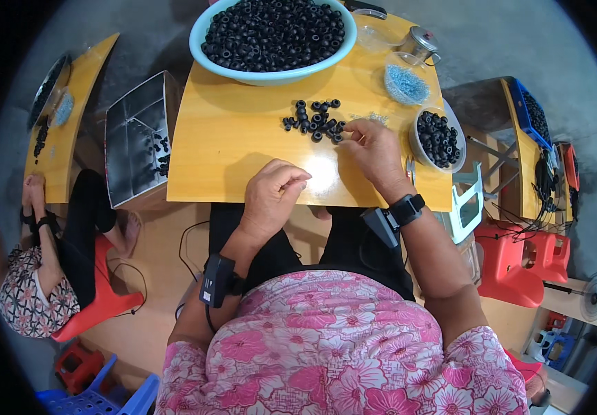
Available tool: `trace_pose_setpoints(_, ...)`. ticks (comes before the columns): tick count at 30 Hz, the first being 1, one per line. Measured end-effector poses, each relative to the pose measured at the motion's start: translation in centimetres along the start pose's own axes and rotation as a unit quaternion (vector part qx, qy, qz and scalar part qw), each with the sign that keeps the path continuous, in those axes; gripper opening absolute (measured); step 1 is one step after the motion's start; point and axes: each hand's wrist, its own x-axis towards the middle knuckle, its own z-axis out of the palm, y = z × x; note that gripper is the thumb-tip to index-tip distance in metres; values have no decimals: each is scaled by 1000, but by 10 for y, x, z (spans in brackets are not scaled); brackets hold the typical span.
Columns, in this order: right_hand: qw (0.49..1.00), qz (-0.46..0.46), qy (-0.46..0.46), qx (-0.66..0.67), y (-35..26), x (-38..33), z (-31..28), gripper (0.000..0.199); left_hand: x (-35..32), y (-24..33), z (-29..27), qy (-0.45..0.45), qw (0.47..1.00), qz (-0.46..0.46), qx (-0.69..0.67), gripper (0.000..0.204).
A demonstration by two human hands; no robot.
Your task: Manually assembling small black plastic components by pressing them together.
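A loose cluster of small black ring-shaped pieces [317, 126] lies on the yellow tabletop [232, 149]. My right hand [374, 153] reaches over the right side of this cluster. Its thumb and fingers are closed together right beside the outermost rings; whether a ring is between them is hidden. Nearer the table's front edge, my left hand [274, 195] has its thumb and fingers drawn together in a pinch. What it holds, if anything, is too small to see. Some tiny clear pieces [379, 118] lie just beyond my right hand.
A big light-blue basin [198, 52] heaped with black rings stands at the back. Along the right are a tub of small bluish clear pieces [407, 85], a bowl of black rings [439, 140] and a metal cup [421, 45]. Leftward sit an open box [132, 142] and another person [42, 277].
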Motion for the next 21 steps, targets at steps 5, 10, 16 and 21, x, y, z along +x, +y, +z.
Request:
trace_pose_setpoints(5, 999, 51, 11, -14, -8, -4, 9, 23, 1, 1, 0, -3, 1000, -7, -10, 13)
trace_pose_setpoints(10, 998, 33, 20, -42, -6, -6, 15, 22, 1, 2, 0, -1, 1000, 0, -10, 13)
trace_pose_setpoints(16, 1000, -10, 14, -4, 1, -14, 12, 20, -1, 3, 0, -15, 1000, -4, 4, 15)
trace_pose_setpoints(21, 922, 60, -96, 370, 7, -35, 12, 18, -3, 4, 10, 1, 991, -46, -124, 16)
